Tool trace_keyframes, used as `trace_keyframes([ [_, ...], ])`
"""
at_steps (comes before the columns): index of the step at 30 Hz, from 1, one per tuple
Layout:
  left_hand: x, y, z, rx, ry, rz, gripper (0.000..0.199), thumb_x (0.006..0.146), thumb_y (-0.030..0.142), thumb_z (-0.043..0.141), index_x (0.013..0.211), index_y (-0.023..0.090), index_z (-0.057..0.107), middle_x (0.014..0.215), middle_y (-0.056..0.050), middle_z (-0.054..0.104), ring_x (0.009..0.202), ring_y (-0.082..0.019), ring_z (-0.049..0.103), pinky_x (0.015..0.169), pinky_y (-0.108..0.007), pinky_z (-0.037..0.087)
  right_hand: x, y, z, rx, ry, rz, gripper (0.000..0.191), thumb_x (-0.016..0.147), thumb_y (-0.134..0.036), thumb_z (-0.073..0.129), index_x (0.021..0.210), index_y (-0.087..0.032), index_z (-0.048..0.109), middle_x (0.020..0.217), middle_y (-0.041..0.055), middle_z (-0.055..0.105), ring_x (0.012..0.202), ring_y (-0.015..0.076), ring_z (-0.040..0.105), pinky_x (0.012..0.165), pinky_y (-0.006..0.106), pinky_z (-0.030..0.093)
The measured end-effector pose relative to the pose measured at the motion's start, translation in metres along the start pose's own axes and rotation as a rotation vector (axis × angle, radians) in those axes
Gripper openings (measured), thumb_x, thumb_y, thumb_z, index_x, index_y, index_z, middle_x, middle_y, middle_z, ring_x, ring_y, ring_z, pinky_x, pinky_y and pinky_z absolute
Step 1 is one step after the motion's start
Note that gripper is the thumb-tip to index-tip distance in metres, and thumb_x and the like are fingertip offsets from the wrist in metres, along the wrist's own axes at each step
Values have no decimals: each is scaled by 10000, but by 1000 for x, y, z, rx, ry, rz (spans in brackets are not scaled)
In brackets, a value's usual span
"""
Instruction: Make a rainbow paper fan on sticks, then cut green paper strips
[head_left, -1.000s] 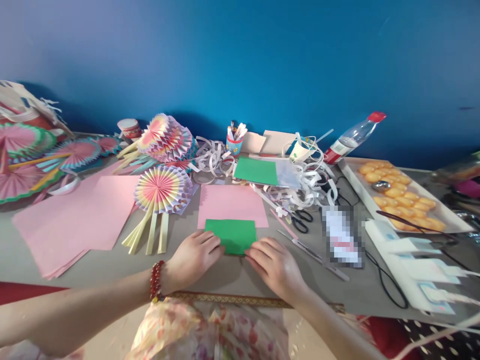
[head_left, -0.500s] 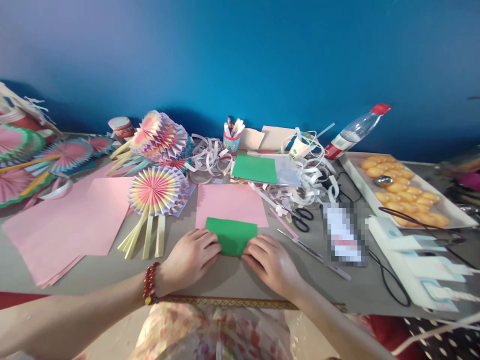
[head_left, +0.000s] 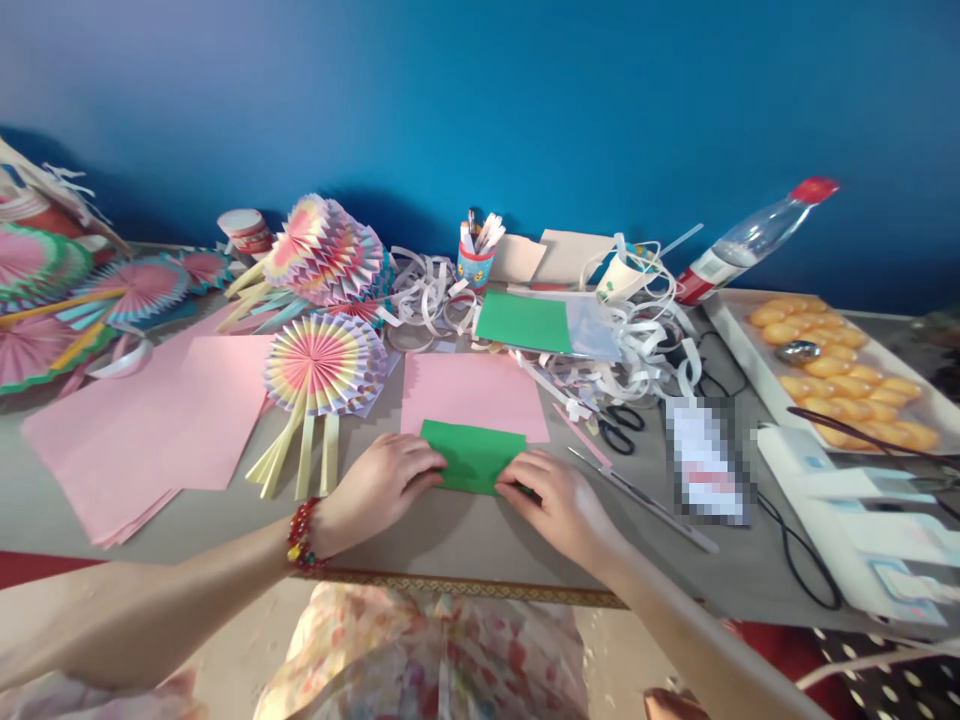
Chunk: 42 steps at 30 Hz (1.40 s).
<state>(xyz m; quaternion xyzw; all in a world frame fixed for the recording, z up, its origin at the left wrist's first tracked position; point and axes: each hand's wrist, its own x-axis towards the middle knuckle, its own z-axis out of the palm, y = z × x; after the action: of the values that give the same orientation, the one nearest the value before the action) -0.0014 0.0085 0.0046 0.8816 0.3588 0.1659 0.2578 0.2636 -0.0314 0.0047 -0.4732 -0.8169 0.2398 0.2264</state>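
A green sheet of paper (head_left: 474,458), apparently folded, lies in front of me, its far edge over a pink sheet (head_left: 472,388). My left hand (head_left: 386,490) grips its left end with the fingers curled in. At the right end, my right hand (head_left: 551,500) pinches the near corner between thumb and fingers. Another green sheet (head_left: 525,322) rests farther back on a clear packet. Black-handled scissors (head_left: 621,428) and a slim utility knife (head_left: 645,500) lie to the right of the hands.
Pleated paper fans (head_left: 324,365) and stacked pink sheets (head_left: 165,420) are on the left. Curled paper strips (head_left: 637,350), a pen cup (head_left: 475,265) and a bottle (head_left: 750,250) stand behind. To the right are a tray of yellow food (head_left: 930,425) and a power strip (head_left: 817,530).
My right hand has shifted from resting flatter on the paper's end to pinching its near corner. The camera view has moved slightly; the green paper stays between both hands.
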Motion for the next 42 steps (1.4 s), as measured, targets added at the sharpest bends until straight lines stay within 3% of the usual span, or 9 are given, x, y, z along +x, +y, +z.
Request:
trace_keyframes([
  [4,4,-3,-4,-56,-16,-15,154,970,244,549,877,177,653,820,-22,650,769,-161,597,722,-281,419,4,2,0,4,-1,69,87,926,-213,603,841,-216,620,801,26,662,767,185,603,686,281,413],
  [8,6,-8,-8,-66,-12,31,177,979,220,518,902,180,672,892,-47,662,846,-175,601,755,-279,432,5,2,0,-9,-35,87,95,925,-213,600,829,-218,605,794,18,652,763,180,594,688,277,402],
  [23,14,-21,-25,-184,-187,39,139,965,261,538,948,191,657,852,-21,660,775,-150,596,717,-242,413,12,7,-1,-53,-82,147,68,875,-188,621,822,-227,602,788,3,662,729,168,593,647,260,384],
  [42,14,-21,-25,-151,-198,67,128,950,177,536,873,182,639,851,-10,649,796,-142,588,731,-235,403,14,5,-4,-43,-105,165,82,850,-188,646,798,-227,595,750,-9,640,706,162,585,630,259,379],
])
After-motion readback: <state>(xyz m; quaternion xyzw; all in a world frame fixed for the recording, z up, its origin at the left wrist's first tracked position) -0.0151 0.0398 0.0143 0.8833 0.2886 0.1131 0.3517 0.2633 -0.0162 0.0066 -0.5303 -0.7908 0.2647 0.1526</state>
